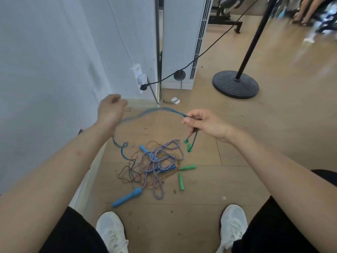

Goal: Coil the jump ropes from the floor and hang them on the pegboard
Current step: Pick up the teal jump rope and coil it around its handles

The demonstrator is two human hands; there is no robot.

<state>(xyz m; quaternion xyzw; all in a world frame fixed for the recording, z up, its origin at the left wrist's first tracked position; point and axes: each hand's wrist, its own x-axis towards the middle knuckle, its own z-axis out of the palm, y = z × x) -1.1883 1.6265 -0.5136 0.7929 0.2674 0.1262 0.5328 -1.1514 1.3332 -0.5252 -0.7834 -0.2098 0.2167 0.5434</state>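
Note:
A thin blue jump rope [160, 110] arcs, blurred, between my two raised hands. My right hand [206, 123] pinches it near its end, and two small green handle tips [188, 146] dangle below that hand. My left hand [111, 110] is curled around the rope further along; from there the rope drops to the floor. Below lies a tangle: a blue-and-white braided rope [158, 161] with light blue handles [126, 197], a thin orange rope [145, 181], and two green handles [181, 180]. No pegboard is in view.
A white wall is at left with a power strip [139, 77] and cables. A white floor unit [184, 42] stands behind, and a black pole stand with a round base [235, 84] is at right. My white shoes [111, 232] are at the bottom on the wooden floor.

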